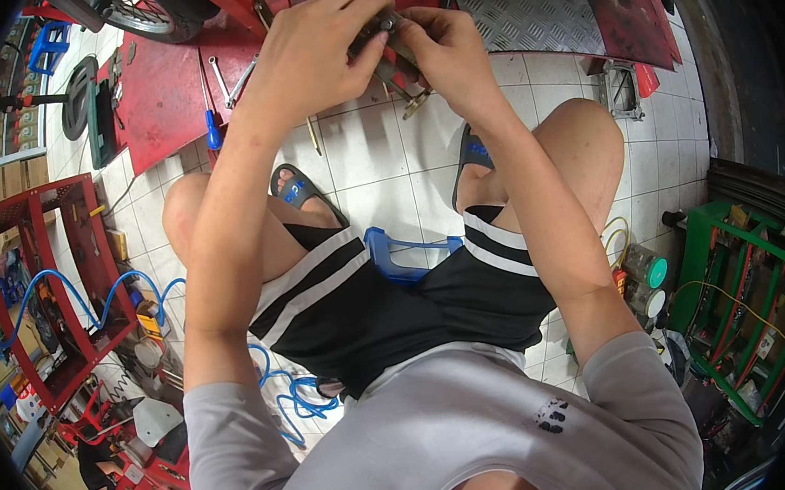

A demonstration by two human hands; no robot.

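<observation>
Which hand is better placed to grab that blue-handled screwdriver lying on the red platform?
Left, most likely. The blue-handled screwdriver lies on the red platform just beside the left forearm, on the left hand's side. The right hand would have to cross over, and both hands grip the small metal part.

- Top centre of the frame: left hand [315,51] and right hand [452,53] meet around a small metal part [392,54].
- Below them: tiled floor [386,166], sandalled feet apart.
- Left edge: tool rack [36,276].
- Right edge: shelf frame [748,307].
</observation>
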